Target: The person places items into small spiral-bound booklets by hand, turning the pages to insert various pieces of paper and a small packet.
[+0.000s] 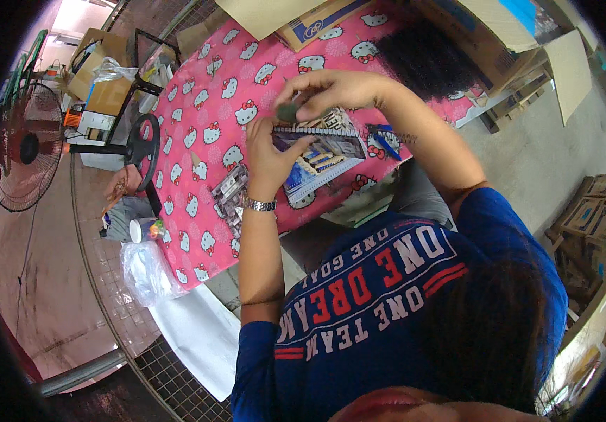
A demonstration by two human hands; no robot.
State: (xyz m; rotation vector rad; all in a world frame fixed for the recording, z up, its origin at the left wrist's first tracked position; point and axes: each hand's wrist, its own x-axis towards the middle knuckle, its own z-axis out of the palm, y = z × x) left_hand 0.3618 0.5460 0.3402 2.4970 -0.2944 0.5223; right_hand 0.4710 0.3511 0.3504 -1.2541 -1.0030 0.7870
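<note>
A spiral-bound desk calendar [325, 163] with blue and tan pictures stands partly opened on the pink table, its coil along the top edge. My left hand [269, 151], with a metal watch on the wrist, grips its left end, thumb across the front page and fingers behind. My right hand [331, 95] is bent over the coil's left end. Its fingers close on a small dark green piece [287, 112], whose kind I cannot make out. Next to the calendar's right side lies a blue-handled tool [386, 144], with a loose coil by it.
A patterned pink cloth covers the table [208, 91]. Small printed packs [231, 191] lie left of my left forearm. A heap of black wire-like strands [430, 60] and a cardboard box [458, 35] are at the far right. A fan [28, 149] stands left, near another person's hand [123, 181].
</note>
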